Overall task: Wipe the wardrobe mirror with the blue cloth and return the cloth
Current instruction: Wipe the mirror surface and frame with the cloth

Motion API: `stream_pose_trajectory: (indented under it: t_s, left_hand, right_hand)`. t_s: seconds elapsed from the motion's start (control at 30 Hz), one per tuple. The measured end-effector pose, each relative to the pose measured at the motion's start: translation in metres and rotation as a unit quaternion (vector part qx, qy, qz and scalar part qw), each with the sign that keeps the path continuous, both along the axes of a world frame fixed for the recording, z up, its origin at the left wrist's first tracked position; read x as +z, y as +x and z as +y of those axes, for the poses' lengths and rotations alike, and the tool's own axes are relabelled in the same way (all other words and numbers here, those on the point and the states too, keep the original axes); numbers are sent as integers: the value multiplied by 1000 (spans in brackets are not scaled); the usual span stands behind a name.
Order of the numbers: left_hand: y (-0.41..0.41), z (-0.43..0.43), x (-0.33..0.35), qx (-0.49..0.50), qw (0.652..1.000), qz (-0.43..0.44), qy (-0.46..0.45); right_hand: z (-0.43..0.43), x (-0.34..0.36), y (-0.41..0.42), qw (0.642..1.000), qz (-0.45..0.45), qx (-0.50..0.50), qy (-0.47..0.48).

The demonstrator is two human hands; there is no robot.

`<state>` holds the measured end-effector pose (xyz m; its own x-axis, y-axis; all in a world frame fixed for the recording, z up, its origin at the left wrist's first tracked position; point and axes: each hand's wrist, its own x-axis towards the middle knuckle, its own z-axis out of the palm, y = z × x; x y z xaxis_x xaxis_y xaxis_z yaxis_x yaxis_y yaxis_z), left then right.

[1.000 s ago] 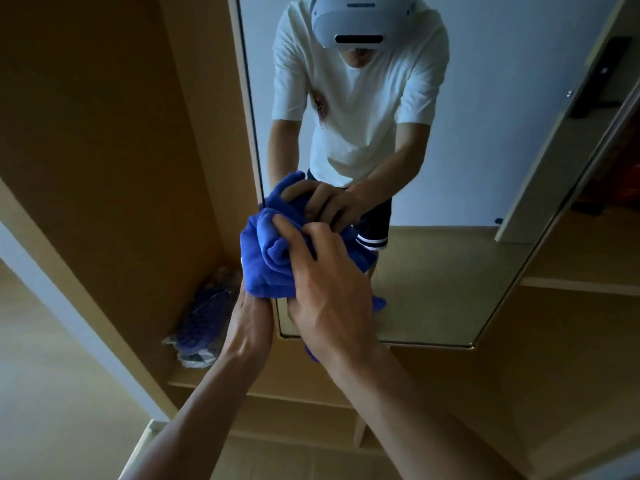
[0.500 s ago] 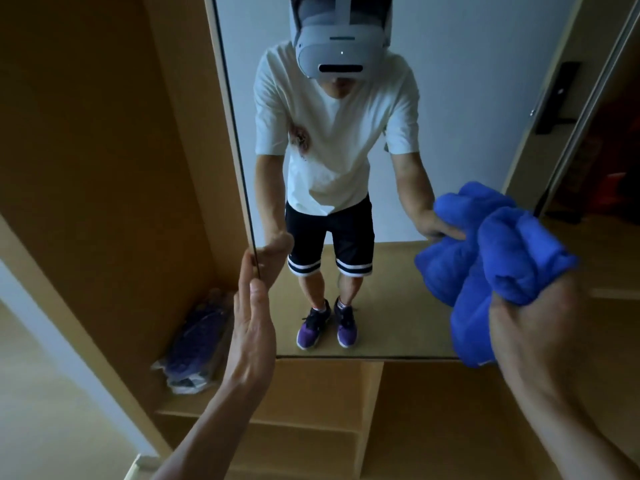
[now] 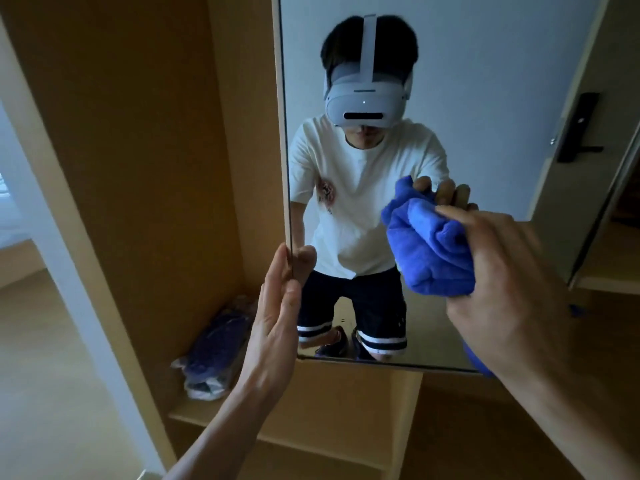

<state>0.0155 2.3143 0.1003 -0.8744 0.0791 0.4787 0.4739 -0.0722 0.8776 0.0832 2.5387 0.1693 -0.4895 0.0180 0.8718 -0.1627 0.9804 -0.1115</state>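
Observation:
The wardrobe mirror (image 3: pixel 485 81) stands upright in front of me, set on a wooden door, and reflects a person in a white shirt with a headset. My right hand (image 3: pixel 512 278) grips a bunched blue cloth (image 3: pixel 429 251) and holds it against the glass, right of centre. A tail of the cloth hangs below my wrist. My left hand (image 3: pixel 277 313) is held edge-on with straight fingers touching the mirror's left edge, about halfway up.
The open wooden wardrobe (image 3: pixel 138 168) lies to the left, with a bagged blue bundle (image 3: pixel 214 351) on its low shelf. A divider and lower shelves (image 3: pixel 405 427) sit beneath the mirror. A door with a black handle shows in the reflection at the right.
One second ago both hands held the cloth low at the mirror's left edge. My right hand carried it right, then up against the glass. My left hand stays on the mirror's edge.

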Motion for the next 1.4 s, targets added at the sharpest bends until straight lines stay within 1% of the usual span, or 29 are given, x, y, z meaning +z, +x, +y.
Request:
stream_pose_trajectory:
  t_s: [0.03, 0.07, 0.1, 0.17, 0.27, 0.33, 0.47, 0.5, 0.6, 0.67, 0.8, 0.93, 1.0, 1.1, 1.17, 1.3, 1.4]
  left_hand:
    - [-2, -1, -8, 5, 1000, -13, -17]
    - [-7, -1, -15, -9, 999, -9, -36]
    - [-10, -3, -25, -9, 999, -17, -49]
    - [-12, -5, -44, -16, 998, -4, -53]
    - [-16, -2, -69, -9, 996, 18, -87]
    - [-19, -1, -79, -5, 996, 28, -81]
    - [-25, 1, -83, -6, 996, 42, -77]
    - [-25, 0, -83, -12, 996, 46, -76]
    - [-28, -1, -85, -23, 995, 54, -77]
    - [-31, -3, -89, -29, 995, 43, -81]
    - [-33, -8, -87, -34, 995, 28, -89]
    - [-30, -9, -91, -19, 998, 18, -58]
    - [-28, -9, -96, -9, 999, 11, -51]
    - [-28, -6, -108, -6, 999, 6, -36]
    - [-30, -5, -114, -11, 1000, 13, -17]
    - [-35, 0, -120, -22, 999, 25, 34]
    - [-37, -1, -122, -57, 993, -8, 101]
  right_hand:
    - [-5, -5, 0, 1000, 1, 2, 10]
    - [1, -5, -3, 1000, 6, 16, 22]
    - [5, -4, -5, 999, -5, 13, 29]
    - [2, -7, -8, 999, -15, 14, 41]
    - [1, -15, -15, 998, 57, 9, 40]
    - [1, -18, -18, 996, 73, -7, 58]
    - [1, -23, -22, 990, 100, -1, 99]
    - [2, -24, -22, 989, 100, 3, 109]
    - [5, -24, -20, 984, 60, 4, 169]
    - [5, -25, -21, 978, 47, -8, 203]
    - [3, -29, -21, 971, 60, -4, 232]
    - [-9, -30, -21, 965, 73, 17, 250]
    - [-25, -30, -26, 958, 75, 26, 276]
    - [-51, -30, -37, 943, 57, -2, 328]
    - [-63, -37, -44, 942, 56, -15, 330]
    - [-84, -63, -51, 944, 41, -13, 326]
    - [-95, -100, -54, 934, -6, 10, 357]
